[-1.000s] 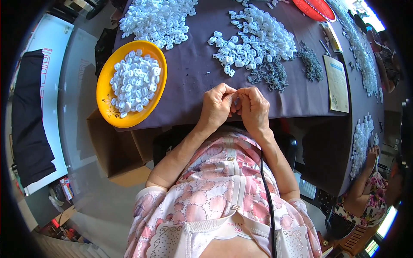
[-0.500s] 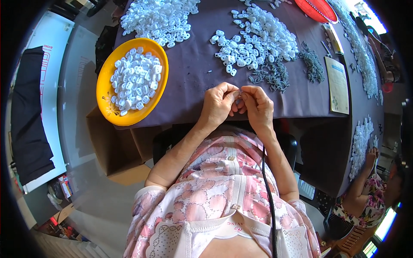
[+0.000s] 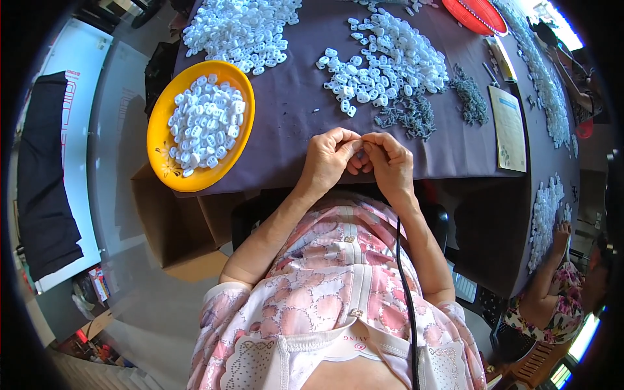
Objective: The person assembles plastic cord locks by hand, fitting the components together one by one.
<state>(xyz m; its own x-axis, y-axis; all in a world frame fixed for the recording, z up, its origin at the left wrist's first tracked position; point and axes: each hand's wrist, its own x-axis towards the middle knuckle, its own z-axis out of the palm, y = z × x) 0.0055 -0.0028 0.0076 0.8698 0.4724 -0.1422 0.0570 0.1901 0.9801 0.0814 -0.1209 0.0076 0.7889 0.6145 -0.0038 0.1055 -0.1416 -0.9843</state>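
My left hand (image 3: 330, 156) and my right hand (image 3: 388, 159) meet fingertip to fingertip just over the table's front edge. Both are closed in a pinch. Whatever lies between the fingers is too small and covered to make out. Beyond them spreads a heap of small white oval plastic pieces with holes (image 3: 390, 62). A pile of tiny dark grey parts (image 3: 413, 117) lies close past my right hand. To the left, a yellow oval dish (image 3: 158, 140) holds many of the same white pieces (image 3: 205, 123), its rim at the table's edge.
Another white heap (image 3: 240, 32) lies at the far left, a second grey pile (image 3: 469, 97) to the right. A booklet (image 3: 508, 130), a pen (image 3: 491, 73) and a red basket (image 3: 468, 16) are further right. A co-worker (image 3: 549, 292) sits at the right. A cardboard box (image 3: 175, 221) stands below.
My fingertips have drawn slightly closer together at the pinch. The view has shifted very slightly; the heaps and the dish look the same.
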